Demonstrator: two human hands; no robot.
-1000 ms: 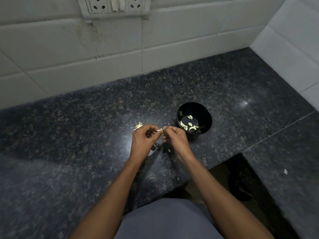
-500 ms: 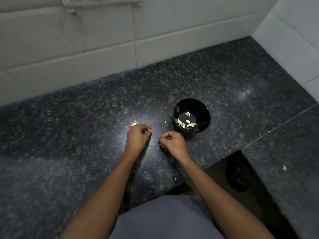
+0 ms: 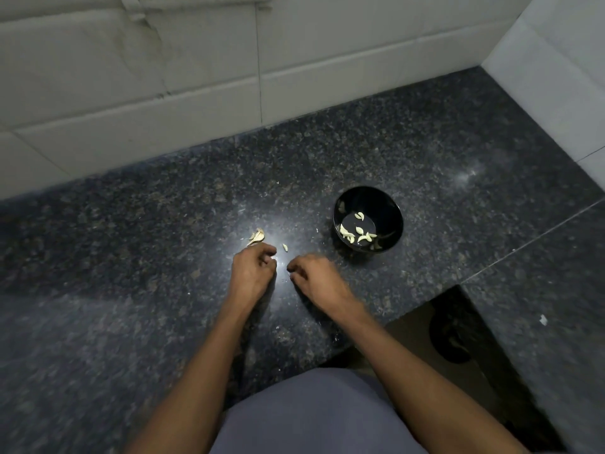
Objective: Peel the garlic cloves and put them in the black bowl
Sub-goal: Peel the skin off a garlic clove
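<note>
The black bowl (image 3: 393,208) stands on the dark granite counter and holds several peeled garlic cloves (image 3: 358,232). One small pale clove (image 3: 285,247) lies on the counter, just beyond my left hand's fingertips and apart from them. My left hand (image 3: 253,271) rests on the counter with fingers curled, and nothing shows in it. A small heap of garlic pieces and skin (image 3: 257,236) lies right behind it. My right hand (image 3: 316,278) is a little to the right with its fingertips curled down onto the counter. Its palm side is hidden.
The granite counter (image 3: 163,257) meets a white tiled wall (image 3: 196,109) at the back and another on the right. Its front edge drops away at the lower right beside a second slab (image 3: 540,290). Tiny skin flecks lie around my hands.
My hands came together on a clove, then moved apart and sank to the counter. The small clove that my left hand pinched now lies loose beyond its fingers. The camera tilted down.
</note>
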